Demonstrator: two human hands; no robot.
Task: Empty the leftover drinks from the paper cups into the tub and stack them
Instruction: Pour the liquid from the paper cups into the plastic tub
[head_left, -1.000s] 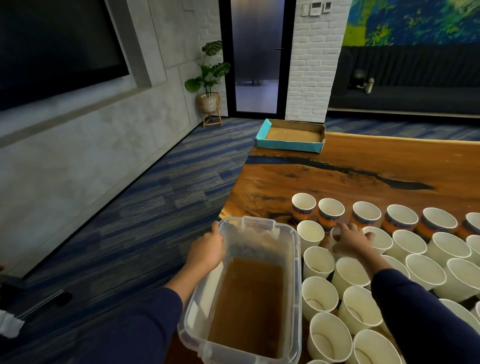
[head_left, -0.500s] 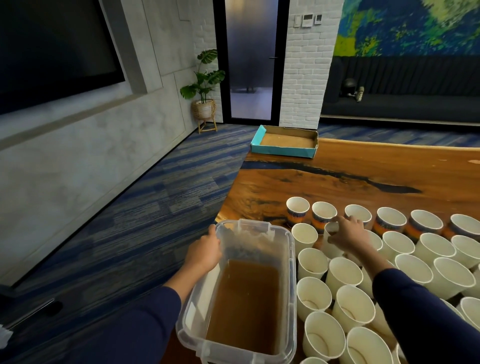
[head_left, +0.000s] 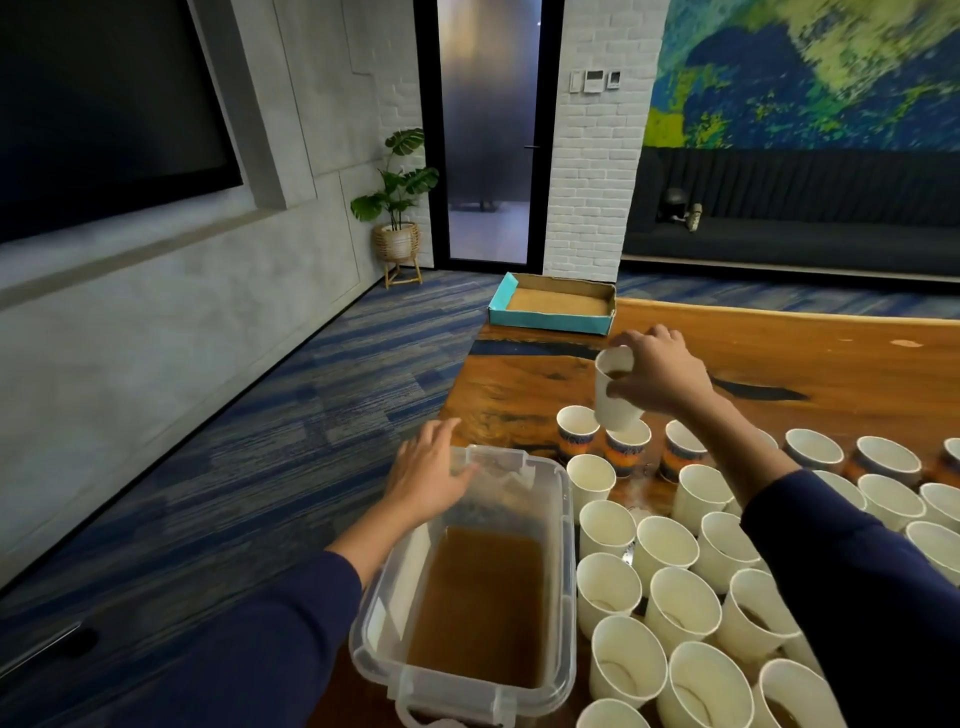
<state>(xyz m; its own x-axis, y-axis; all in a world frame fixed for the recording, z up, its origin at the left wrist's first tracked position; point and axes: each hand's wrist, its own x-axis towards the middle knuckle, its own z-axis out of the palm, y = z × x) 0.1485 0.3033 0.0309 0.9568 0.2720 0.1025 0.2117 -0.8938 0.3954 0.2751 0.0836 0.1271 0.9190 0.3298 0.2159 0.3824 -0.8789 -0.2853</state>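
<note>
Clear plastic tub (head_left: 563, 525), rectangular, sits at the near left edge of the glossy brown wooden table (head_left: 831, 364), w/ brown liquid pooled in its bottom. Person's left hand (head_left: 428, 480) rests on the tub's far left rim, fingers spread and fairly straight, not curled round anything. Right hand (head_left: 657, 371) is up above the table, thumb and fingers wrapped round a white paper cup (head_left: 613, 389), held roughly upright w/ a slight tilt; a bit of brown drink shows inside. That cup hangs over the far row, just above one of the cups w/ orange-and-blue printed bands (head_left: 575, 435). Rest of the white paper cups (head_left: 675, 603) stand packed close together right of the tub, several w/ brown dregs at the bottom, rows running off to the right. Both arms in dark navy sleeves (head_left: 872, 597).

Far end of the table: a shallow teal cardboard box (head_left: 550, 318), open top. Beyond it, blue striped carpet (head_left: 260, 467), a potted plant (head_left: 397, 208) on a stand by a dark-framed glass door (head_left: 491, 130), white brick pillar, dark sofa along the far wall under a blue-green mural.
</note>
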